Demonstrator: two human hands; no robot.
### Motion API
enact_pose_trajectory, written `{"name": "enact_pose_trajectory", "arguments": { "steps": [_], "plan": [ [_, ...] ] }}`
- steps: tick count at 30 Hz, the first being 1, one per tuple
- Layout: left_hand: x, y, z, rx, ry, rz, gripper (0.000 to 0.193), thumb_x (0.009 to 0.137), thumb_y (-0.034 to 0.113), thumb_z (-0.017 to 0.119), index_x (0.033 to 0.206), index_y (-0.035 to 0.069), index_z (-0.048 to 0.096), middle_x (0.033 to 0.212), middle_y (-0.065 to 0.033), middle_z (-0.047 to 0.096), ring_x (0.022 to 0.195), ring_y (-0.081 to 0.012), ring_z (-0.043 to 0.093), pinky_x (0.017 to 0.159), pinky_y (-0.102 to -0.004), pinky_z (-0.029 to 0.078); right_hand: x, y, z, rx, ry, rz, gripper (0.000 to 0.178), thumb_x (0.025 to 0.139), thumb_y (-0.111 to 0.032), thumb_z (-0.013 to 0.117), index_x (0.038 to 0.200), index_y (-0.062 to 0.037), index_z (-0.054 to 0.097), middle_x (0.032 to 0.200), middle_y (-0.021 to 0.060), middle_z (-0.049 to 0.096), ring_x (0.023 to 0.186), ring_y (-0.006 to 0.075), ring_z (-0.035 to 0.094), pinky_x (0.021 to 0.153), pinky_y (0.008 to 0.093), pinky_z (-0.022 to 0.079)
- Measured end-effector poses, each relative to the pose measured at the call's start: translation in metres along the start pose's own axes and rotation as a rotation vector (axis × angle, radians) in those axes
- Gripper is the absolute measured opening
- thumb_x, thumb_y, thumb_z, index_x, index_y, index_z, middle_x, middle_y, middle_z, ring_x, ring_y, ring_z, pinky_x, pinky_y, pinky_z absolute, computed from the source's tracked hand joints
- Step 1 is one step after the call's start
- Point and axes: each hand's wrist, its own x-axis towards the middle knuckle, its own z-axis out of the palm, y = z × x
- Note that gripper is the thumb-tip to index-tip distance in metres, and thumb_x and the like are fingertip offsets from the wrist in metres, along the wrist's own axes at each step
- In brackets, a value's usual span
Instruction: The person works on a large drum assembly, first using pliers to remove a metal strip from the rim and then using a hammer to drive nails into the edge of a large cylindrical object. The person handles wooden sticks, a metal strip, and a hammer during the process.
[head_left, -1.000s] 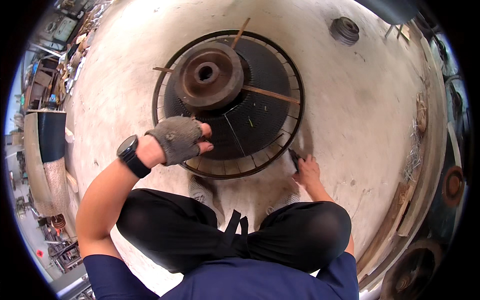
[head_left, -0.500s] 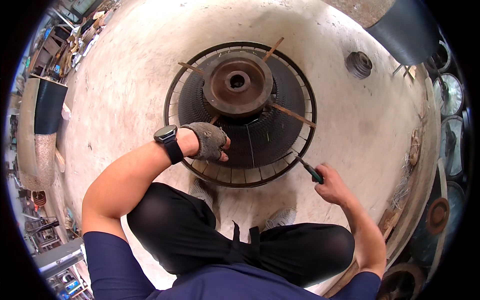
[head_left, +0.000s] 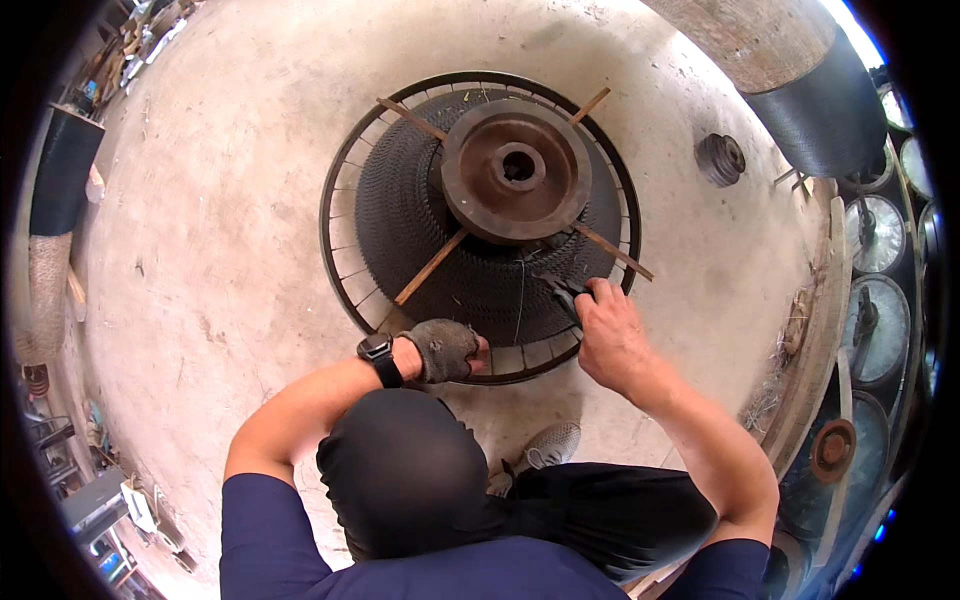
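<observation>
A black ring [head_left: 325, 215] with thin spoke-like wires lies on the floor around a wide, textured black coil of strip material [head_left: 400, 190]. On top sits a rusty brown metal wheel [head_left: 465, 180] with a hole at its hub. My right hand [head_left: 615, 335], bare, is closed round pliers [head_left: 566, 296], whose jaws are over the coil's near right side, beside a pale thin wire [head_left: 522, 300]. My left hand [head_left: 447, 350], in a grey fingerless glove, is at the ring's near edge. Its fingers are curled and slightly blurred; whatever they hold is hidden.
Wooden strips [head_left: 430, 267] stick out from under the wheel. A small grooved metal piece [head_left: 720, 160] lies at the right on the concrete floor. A large dark roll [head_left: 820, 110] stands at the far right, with round discs [head_left: 875, 235] along the right side.
My right hand has brought the pliers up and left, from outside the ring to over the coil. My left hand has drawn back from the coil to the ring's edge. The view has shifted.
</observation>
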Motion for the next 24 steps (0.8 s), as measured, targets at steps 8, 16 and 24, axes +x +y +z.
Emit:
{"name": "enact_pose_trajectory", "arguments": {
  "steps": [8,16,24],
  "plan": [
    [0.003,-0.008,0.016,-0.259,0.009,0.009,0.033,0.096,0.033,0.059,0.114,0.006,0.067,0.105,-0.0154,0.07,0.101,-0.0329,0.066,0.088,-0.0411,0.052,0.006,-0.026,-0.002,-0.08,0.022,0.041,0.028,0.07,-0.002,0.066,0.097,0.0027,0.061,0.12,0.0243,0.054,0.109,0.0374,0.054,0.095,0.0448,0.046],
    [-0.007,-0.024,0.026,-0.359,0.063,0.04,0.034,0.097,0.032,0.058,0.117,0.005,0.067,0.108,-0.0158,0.07,0.103,-0.032,0.066,0.09,-0.0406,0.052,0.005,-0.045,-0.01,-0.161,-0.032,0.069,0.031,0.069,-0.007,0.069,0.097,0.0035,0.061,0.116,0.0243,0.053,0.108,0.0378,0.054,0.093,0.0437,0.046],
    [-0.004,-0.034,0.041,-0.443,0.047,0.072,0.032,0.097,0.031,0.061,0.115,0.005,0.068,0.108,-0.0153,0.07,0.104,-0.0299,0.066,0.092,-0.0389,0.05,0.018,-0.077,-0.011,-0.19,-0.211,0.223,0.038,0.067,-0.014,0.074,0.099,0.0036,0.061,0.108,0.0201,0.054,0.103,0.0344,0.056,0.085,0.0417,0.051]
  ]
}}
